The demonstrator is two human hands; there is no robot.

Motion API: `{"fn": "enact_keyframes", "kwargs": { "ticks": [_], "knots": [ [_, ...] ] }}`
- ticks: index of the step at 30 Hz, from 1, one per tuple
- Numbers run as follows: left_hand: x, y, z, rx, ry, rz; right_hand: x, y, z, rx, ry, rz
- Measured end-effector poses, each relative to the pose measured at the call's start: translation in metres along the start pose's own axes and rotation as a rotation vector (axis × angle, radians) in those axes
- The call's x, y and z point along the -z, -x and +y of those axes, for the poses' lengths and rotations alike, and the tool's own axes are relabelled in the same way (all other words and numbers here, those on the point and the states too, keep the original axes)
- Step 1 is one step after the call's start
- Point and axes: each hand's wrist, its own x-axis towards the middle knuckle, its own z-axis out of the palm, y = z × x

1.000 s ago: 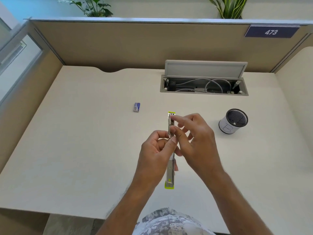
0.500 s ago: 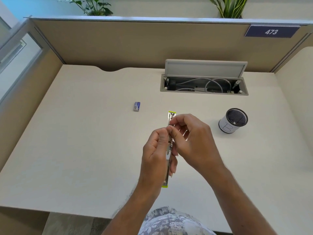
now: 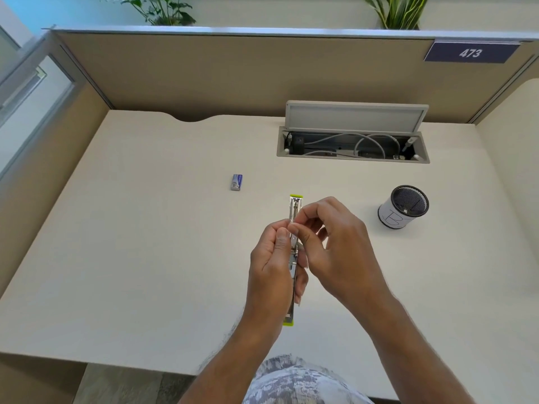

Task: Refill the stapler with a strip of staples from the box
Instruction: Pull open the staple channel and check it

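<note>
1. A long, thin stapler (image 3: 293, 258) of bright metal with lime-green plastic ends is swung open into one straight line, held above the middle of the table toward its near edge.
2. The left hand (image 3: 272, 265) is closed around the stapler's middle, thumb pressed along the metal channel.
3. The right hand (image 3: 335, 246) pinches at the channel's upper half with thumb and forefinger tips, the other fingers loosely curled; whether a strip of staples sits between them is too small to tell.
4. A small blue and silver cardboard staple box (image 3: 236, 182) lies flat on the table, well apart, toward the far left.
5. The table (image 3: 131, 243) is smooth, matte cream laminate.
6. A round black mesh cup with a white paper wrap (image 3: 404, 206) stands toward the right edge.
7. A grey hinged cable hatch (image 3: 353, 132) is open at the far edge, white cords inside.
8. Tan fabric partition walls (image 3: 233, 74) enclose the table.
</note>
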Motion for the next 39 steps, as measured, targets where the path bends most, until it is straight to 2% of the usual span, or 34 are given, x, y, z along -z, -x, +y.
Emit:
{"fn": "enact_keyframes", "kwargs": {
  "ticks": [9, 14, 23, 28, 33, 37, 39],
  "knots": [
    [0.004, -0.004, 0.004, 0.057, 0.023, 0.032, -0.01, 0.023, -0.005, 0.209, 0.05, 0.112],
    [0.006, -0.005, 0.006, 0.113, 0.111, 0.037, -0.013, 0.035, 0.0, 0.246, 0.04, 0.102],
    [0.006, -0.002, 0.005, 0.128, 0.113, 0.023, -0.007, 0.03, 0.001, 0.213, -0.069, 0.038],
    [0.006, -0.005, 0.004, 0.128, 0.139, 0.039, -0.004, 0.031, 0.0, 0.206, -0.004, -0.018],
    [0.006, -0.006, 0.001, 0.133, 0.172, 0.02, -0.001, 0.029, 0.0, 0.205, 0.024, 0.005],
    [0.007, -0.007, -0.001, 0.108, 0.163, 0.026, 0.001, 0.021, 0.007, 0.07, -0.205, -0.049],
    [0.007, -0.008, -0.002, 0.099, 0.152, 0.023, 0.001, 0.012, 0.012, 0.031, -0.172, -0.031]
  ]
}}
